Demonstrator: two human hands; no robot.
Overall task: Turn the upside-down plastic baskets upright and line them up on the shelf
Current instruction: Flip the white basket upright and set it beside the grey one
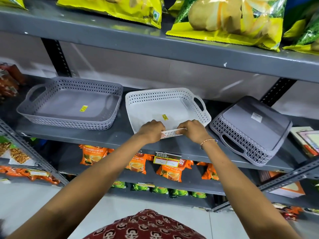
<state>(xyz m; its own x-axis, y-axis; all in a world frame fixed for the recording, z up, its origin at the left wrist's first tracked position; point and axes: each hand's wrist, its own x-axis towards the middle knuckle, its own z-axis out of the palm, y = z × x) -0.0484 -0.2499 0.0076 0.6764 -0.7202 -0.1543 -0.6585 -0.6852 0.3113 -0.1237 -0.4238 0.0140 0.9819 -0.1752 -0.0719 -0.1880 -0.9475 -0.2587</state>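
Observation:
Three perforated plastic baskets sit on the grey middle shelf. At the left, a grey basket stands upright with a yellow sticker inside. A white basket stands upright in the middle. My left hand and my right hand both grip its near rim, close together. To the right, a second grey basket lies upside down, bottom up, turned at an angle, its handle toward the shelf's front edge.
The shelf above carries yellow chip bags. Orange tea packets fill the shelf below, green packets lower still. Boxes lie at the far right of the middle shelf, red packets at its far left.

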